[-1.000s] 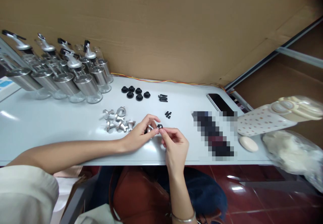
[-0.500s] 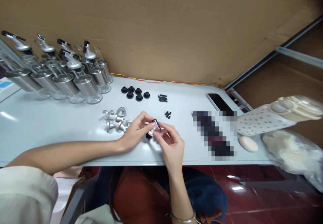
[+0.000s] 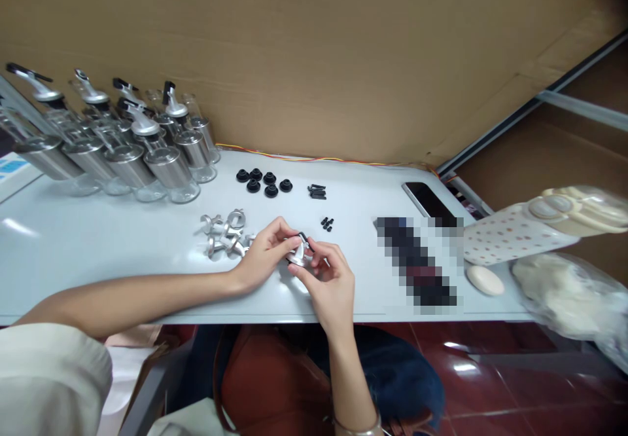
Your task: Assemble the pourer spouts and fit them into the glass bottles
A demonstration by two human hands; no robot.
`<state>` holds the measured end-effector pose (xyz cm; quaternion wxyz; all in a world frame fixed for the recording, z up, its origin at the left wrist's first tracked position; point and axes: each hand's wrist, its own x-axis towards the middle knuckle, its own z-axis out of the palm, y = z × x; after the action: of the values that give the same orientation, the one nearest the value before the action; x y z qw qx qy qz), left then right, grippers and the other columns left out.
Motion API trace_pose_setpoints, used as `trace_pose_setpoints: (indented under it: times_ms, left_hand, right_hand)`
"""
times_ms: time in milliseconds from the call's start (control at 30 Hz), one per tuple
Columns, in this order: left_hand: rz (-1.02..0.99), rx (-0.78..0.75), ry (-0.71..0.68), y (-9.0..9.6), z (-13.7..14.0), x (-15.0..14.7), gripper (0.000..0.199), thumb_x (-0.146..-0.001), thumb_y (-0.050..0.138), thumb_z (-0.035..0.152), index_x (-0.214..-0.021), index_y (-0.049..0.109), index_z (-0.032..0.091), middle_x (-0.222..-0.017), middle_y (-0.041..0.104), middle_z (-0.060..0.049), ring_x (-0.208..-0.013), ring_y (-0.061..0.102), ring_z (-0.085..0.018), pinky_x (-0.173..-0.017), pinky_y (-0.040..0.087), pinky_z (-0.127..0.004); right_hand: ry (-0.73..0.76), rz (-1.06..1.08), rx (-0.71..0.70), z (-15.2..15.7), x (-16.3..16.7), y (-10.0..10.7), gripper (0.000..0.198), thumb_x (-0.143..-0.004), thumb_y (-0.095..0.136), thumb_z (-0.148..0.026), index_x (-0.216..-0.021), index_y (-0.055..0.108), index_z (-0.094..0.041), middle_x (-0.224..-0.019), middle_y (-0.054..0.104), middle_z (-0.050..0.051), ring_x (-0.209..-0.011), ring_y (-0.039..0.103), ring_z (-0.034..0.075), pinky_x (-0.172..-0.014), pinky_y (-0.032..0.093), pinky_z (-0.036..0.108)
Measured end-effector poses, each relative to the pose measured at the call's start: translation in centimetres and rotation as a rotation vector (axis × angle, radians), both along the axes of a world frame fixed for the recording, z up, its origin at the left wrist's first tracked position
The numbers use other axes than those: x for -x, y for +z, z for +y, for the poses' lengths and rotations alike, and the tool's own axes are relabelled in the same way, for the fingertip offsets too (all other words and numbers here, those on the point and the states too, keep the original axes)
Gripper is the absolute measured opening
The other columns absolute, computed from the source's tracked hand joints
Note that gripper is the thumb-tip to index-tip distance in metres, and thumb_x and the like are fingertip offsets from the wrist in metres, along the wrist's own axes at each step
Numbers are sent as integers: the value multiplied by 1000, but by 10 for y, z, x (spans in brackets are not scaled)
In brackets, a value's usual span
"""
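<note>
Between my two hands is a silver pour spout (image 3: 298, 254) with a black flip lever at its top, held a little above the table near its front edge. My left hand (image 3: 269, 247) pinches it from the left, thumb on the spout's upper part. From the right, my right hand (image 3: 330, 277) grips its base and side with thumb and fingers. Fingers hide part of its underside. Left of my left hand lies a cluster of loose silver spouts (image 3: 226, 232). Farther back sit several black rubber stoppers (image 3: 263, 182), black levers (image 3: 318, 192) and tiny black plugs (image 3: 327, 224).
Several glass bottles with steel sleeves (image 3: 167, 164) stand at the back left, some topped with spouts. A phone (image 3: 429, 201), a blurred-out dark item (image 3: 417, 262), an oval white object (image 3: 485, 280), a dotted tumbler (image 3: 520, 230) and a plastic bag (image 3: 564, 292) are on the right.
The spout has been turned in my hands, so more of its silver base shows and less black underside. My right thumb has shifted slightly left and down along it.
</note>
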<state>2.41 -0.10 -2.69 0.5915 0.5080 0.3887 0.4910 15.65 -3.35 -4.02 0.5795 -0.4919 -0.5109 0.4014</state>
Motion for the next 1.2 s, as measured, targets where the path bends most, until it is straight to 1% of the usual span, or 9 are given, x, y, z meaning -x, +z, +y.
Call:
trace_pose_setpoints:
  times_ms: [167, 300, 467, 600, 733, 800, 933, 1067, 1200]
  left_hand:
    - [10, 5, -12, -1, 0, 0, 28, -77, 64, 36, -72, 44, 17, -69, 52, 4, -63, 49, -8, -59, 38, -20]
    - [-2, 1, -20, 0, 0, 0, 28, -77, 64, 34, -71, 44, 17, -70, 55, 4, -63, 51, -8, -59, 38, -20]
    - [-1, -8, -25, 0, -1, 0, 26, -79, 63, 33, -73, 44, 17, -71, 55, 3, -66, 53, -9, -63, 42, -22]
    - [18, -36, -59, 1, -5, 0, 16, -82, 59, 28, -93, 52, 18, -88, 59, -1, -88, 58, -13, -82, 45, -27]
    - [39, -50, -125, 2, -8, 0, 36, -79, 62, 22, -113, 49, 22, -111, 57, -6, -113, 52, -18, -98, 41, -32]
    - [15, -39, -110, 1, -8, -1, 38, -79, 63, 21, -113, 47, 23, -112, 57, -6, -113, 53, -18, -98, 42, -32]
    - [-34, -59, -45, -1, -6, -2, 28, -82, 61, 26, -106, 48, 21, -110, 58, -5, -103, 59, -16, -94, 45, -32]
    - [38, -100, -69, 0, -4, 0, 17, -85, 57, 30, -97, 57, 18, -108, 62, -6, -103, 59, -17, -95, 44, -32]
    - [83, -107, -86, 3, -5, 2, 25, -85, 56, 29, -107, 61, 18, -116, 61, -7, -111, 56, -19, -99, 42, -33]
  right_hand:
    - [-5, 65, 22, -1, 1, 0, 35, -57, 81, -21, -90, 68, -20, -78, 52, -1, -67, 47, 13, -62, 43, 28]
    - [-2, 37, 15, -3, 1, 0, 31, -60, 79, -21, -89, 69, -19, -77, 55, 0, -66, 47, 13, -62, 43, 29]
    - [-16, 68, 7, -4, 2, 1, 31, -60, 79, -19, -89, 70, -20, -77, 56, 0, -64, 48, 13, -60, 44, 28]
    - [-30, 148, 31, -2, 2, 1, 35, -62, 76, -18, -96, 69, -20, -79, 57, 0, -66, 51, 13, -65, 47, 29]
    - [-82, 219, 77, -1, 2, 1, 49, -65, 74, -22, -112, 60, -20, -89, 61, 3, -75, 57, 15, -75, 49, 32]
    - [-106, 227, 59, -1, 1, 1, 44, -68, 72, -23, -110, 59, -21, -94, 63, 4, -79, 59, 15, -75, 50, 31]
    - [-77, 170, -2, -2, -1, 1, 17, -76, 66, -25, -93, 66, -20, -97, 65, 6, -84, 59, 17, -75, 49, 30]
    - [-6, 153, -37, -2, -2, 1, 25, -77, 66, -22, -102, 67, -23, -107, 63, 6, -93, 59, 18, -77, 50, 30]
    - [0, 143, -25, -1, -3, 0, 25, -78, 65, -24, -103, 68, -22, -110, 63, 8, -100, 59, 21, -82, 50, 34]
